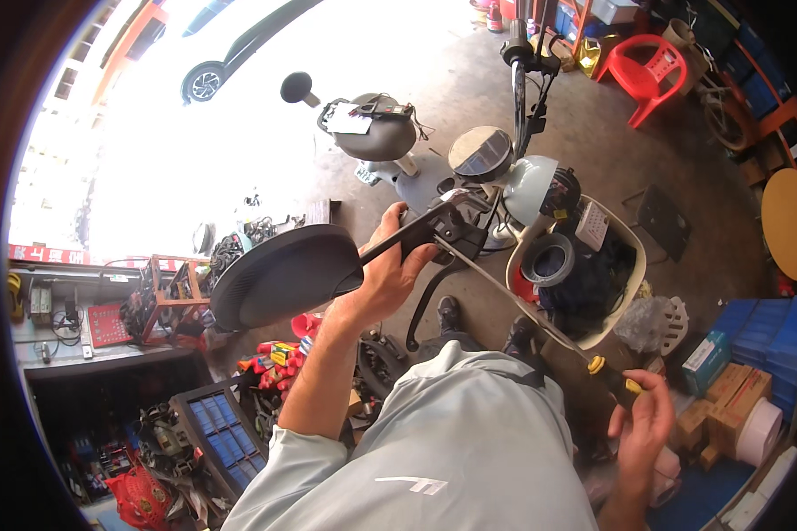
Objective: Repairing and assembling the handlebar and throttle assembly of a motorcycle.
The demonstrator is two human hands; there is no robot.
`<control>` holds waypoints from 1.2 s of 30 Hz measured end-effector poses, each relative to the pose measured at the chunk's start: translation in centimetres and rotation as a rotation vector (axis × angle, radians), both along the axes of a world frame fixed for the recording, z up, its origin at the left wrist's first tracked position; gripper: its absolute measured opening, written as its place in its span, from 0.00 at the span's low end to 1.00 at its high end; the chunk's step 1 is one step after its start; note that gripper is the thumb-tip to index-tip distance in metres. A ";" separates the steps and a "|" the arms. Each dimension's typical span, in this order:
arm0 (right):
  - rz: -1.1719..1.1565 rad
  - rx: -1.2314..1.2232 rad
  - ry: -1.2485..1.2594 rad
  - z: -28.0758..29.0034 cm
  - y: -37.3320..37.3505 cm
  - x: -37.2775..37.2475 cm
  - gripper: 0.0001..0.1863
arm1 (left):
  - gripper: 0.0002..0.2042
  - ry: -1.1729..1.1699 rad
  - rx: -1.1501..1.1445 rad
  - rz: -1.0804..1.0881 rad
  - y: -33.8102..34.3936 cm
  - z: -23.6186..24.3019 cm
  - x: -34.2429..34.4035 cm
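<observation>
My left hand grips the black mirror stalk beside the handlebar assembly, with a large black mirror reaching out to its left. My right hand, low at the right, has curled fingers on the yellow-and-black handle of a long screwdriver. Its thin shaft runs up diagonally to the bracket near my left hand, where the tip is hard to make out. Just beyond stand a pale blue-grey scooter body and a round mirror. A black brake lever hangs below the bracket.
A cream bin with dark contents sits to the right. Blue crates and boxes crowd the lower right, cluttered shelving the left. A second scooter and a red chair stand farther off.
</observation>
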State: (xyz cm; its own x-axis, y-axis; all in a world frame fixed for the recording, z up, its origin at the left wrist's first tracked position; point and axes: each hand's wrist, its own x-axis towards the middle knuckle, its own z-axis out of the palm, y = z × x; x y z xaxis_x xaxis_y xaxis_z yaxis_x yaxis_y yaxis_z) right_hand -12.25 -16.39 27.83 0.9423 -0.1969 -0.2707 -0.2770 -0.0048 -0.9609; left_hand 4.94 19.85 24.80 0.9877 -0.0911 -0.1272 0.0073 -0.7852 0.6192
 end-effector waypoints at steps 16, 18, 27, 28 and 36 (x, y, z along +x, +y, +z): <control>-0.073 -0.033 -0.079 0.4 1.3 1.1 0.19 | 0.32 0.024 -0.033 0.007 -0.2 0.3 0.2; 0.084 -0.350 -0.342 -1.3 -0.6 2.3 0.20 | 0.32 0.022 -0.043 0.005 -0.2 0.2 0.2; 0.026 0.192 0.090 0.1 -1.0 1.2 0.22 | 0.33 -0.026 0.001 -0.002 0.2 -0.4 0.0; 0.025 0.169 0.054 -0.2 -1.6 0.9 0.21 | 0.33 -0.010 -0.015 -0.004 0.3 -0.5 0.1; -0.105 0.082 -0.051 -4.4 -5.9 -2.1 0.16 | 0.33 0.076 -0.125 -0.001 0.7 -0.6 0.3</control>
State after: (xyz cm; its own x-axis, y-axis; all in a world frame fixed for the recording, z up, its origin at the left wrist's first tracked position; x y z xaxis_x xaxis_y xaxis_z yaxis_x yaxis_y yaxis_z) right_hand -14.32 -22.29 23.43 0.9307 -0.2743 -0.2421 -0.2226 0.1006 -0.9697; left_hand 5.22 20.59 24.23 0.9756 -0.1117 -0.1892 0.0573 -0.7020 0.7098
